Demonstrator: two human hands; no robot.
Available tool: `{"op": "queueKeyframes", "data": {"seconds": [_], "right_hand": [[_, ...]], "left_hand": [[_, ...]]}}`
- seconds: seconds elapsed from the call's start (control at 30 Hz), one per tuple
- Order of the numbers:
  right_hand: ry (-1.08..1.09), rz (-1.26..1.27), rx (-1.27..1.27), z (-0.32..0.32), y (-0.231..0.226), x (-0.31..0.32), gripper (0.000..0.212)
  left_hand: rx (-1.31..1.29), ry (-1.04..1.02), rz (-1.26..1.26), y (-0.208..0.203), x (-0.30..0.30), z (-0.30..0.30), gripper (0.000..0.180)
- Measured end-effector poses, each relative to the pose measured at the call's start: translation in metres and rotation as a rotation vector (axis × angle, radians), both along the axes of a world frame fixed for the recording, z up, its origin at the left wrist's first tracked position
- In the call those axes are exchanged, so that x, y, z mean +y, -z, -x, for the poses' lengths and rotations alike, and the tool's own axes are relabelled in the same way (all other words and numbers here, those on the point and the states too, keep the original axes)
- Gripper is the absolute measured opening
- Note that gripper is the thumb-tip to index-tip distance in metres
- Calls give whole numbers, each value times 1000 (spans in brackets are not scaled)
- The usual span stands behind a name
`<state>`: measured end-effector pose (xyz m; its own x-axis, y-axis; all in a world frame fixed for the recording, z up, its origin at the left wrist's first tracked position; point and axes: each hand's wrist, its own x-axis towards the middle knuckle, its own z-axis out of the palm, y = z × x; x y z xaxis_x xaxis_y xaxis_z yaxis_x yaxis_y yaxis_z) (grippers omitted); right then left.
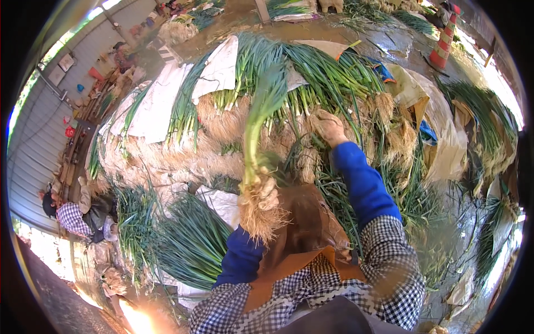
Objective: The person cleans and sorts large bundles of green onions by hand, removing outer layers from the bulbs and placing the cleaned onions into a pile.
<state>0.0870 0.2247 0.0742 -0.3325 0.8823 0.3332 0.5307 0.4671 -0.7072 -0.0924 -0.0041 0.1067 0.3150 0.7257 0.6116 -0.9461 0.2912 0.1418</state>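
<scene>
Currently looks like gathering: left hand point(268, 192) is clenched round the root end of a green-onion bunch point(253, 136), leaves pointing away, in front of the onion heap point(334, 69). Right hand point(329, 127) is curled at the heap's root edge; can't tell if it's gripping. Next pull probably needs care with matted roots point(222, 117). Bunch's leaves blurred; left palm hidden.

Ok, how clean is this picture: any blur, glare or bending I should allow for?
Head view: the leafy top of the green bunch in the left hand is smeared, probably by motion; head view: a bright flare burns out a patch at lower left, and the wet floor glints at upper right; head view: the fisheye bows the corrugated wall, with black corners.
</scene>
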Motion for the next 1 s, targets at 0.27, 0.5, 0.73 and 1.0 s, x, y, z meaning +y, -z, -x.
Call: {"op": "queueKeyframes", "data": {"seconds": [0.27,0.5,0.73,1.0], "right_hand": [[-9,64,-421,-7,39,60,37],[-390,897,784,-77,12,-147,18],[-229,512,132,-82,1,-144,39],[100,-20,-612,-42,-27,-139,32]], "left_hand": [[276,-337,433,7,-2,-44,52],[622,-319,756,94,-26,-70,42],[641,-208,665,76,-36,-111,43],[634,-396,684,113,-38,-115,40]]}}
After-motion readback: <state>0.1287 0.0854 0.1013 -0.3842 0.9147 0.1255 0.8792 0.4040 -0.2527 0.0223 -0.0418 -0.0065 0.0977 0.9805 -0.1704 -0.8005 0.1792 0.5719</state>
